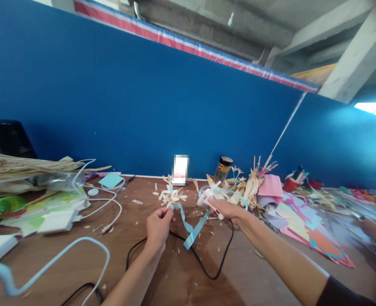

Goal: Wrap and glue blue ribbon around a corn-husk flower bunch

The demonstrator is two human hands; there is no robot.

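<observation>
Below a blue partition [143, 85], the head view shows two bare hands at work over a brown tabletop [137, 242]. The left hand [158, 225] has its thumb and forefinger pressed together at the base of a pale husk flower [173, 196], whose petals fan out above the fingertips. Light-blue ribbon [197, 231] hangs from that base, dips into a fold and rises toward the right hand [223, 207]. That hand is closed around a white tool [205, 198], probably a glue gun, to the right of the flower and apart from it; its fingers are partly hidden, so I cannot tell whether it also pinches the ribbon. A black cable [212, 277] loops over the wood nearer the wearer, and a dark-lidded jar [223, 168] stands beyond the right hand, close to loose husks [254, 183]. The step in hand looks like fastening ribbon around the flower's base. My judgement is that the next move calls for a steady left pinch, slack taken out of the ribbon, and the tool's tip clear of the fingertips.
</observation>
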